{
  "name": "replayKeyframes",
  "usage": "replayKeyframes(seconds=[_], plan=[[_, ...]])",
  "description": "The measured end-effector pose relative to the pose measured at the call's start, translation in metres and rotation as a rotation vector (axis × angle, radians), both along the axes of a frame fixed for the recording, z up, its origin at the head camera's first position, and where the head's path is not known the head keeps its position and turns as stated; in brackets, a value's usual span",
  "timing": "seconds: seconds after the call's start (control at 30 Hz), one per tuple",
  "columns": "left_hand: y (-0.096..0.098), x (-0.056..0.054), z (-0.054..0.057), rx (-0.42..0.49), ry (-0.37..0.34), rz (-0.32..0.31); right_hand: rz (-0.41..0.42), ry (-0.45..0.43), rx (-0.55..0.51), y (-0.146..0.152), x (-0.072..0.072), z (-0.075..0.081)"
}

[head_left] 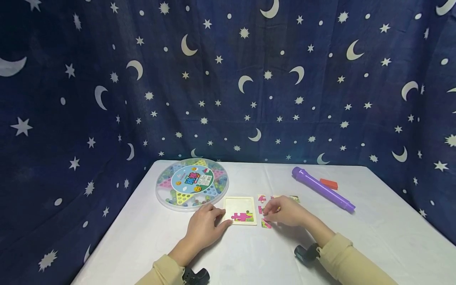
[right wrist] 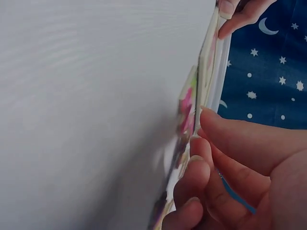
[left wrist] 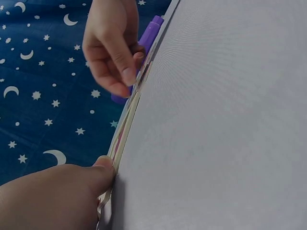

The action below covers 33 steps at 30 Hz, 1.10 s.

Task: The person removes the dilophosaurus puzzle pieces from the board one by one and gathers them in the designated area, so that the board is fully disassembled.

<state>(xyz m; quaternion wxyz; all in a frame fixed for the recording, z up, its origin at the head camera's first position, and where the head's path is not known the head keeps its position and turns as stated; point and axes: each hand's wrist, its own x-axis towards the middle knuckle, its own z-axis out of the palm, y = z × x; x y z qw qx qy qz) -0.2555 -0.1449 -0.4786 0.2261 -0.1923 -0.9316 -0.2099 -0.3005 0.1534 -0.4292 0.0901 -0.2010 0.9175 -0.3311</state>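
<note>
A square wooden puzzle tray (head_left: 235, 204) lies on the white table, with joined pink and green pieces (head_left: 242, 217) in its lower part. My left hand (head_left: 204, 226) holds the tray's left side; its thumb (left wrist: 101, 175) is on the near edge in the left wrist view. Several loose puzzle pieces (head_left: 266, 224) lie to the right of the tray, partly hidden under my right hand (head_left: 287, 211). Its fingers are loosely bent over them. In the right wrist view the thumb and fingertips stand apart beside the pieces (right wrist: 186, 108), and no piece shows between them.
A round, clear-lidded board game (head_left: 192, 184) with marbles sits behind and left of the tray. At the back right lie a purple tube with a knobbed end (head_left: 322, 189) and a red block (head_left: 329, 183). A dark blue moon-and-star curtain (head_left: 228, 87) hangs behind the table.
</note>
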Motion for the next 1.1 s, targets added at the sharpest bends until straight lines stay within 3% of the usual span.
replayKeyframes(seconds=[0.57,0.77,1.1], plan=[[0.000,-0.001,-0.001,-0.014,-0.013,0.004,0.058,0.127,0.072,-0.055,-0.004,0.003],[-0.001,-0.001,0.001,-0.003,-0.027,-0.007,0.038,0.100,0.106,-0.067,-0.005,0.003],[0.000,0.000,0.001,0.002,-0.007,-0.006,0.095,0.087,0.138,-0.071,-0.007,0.002]])
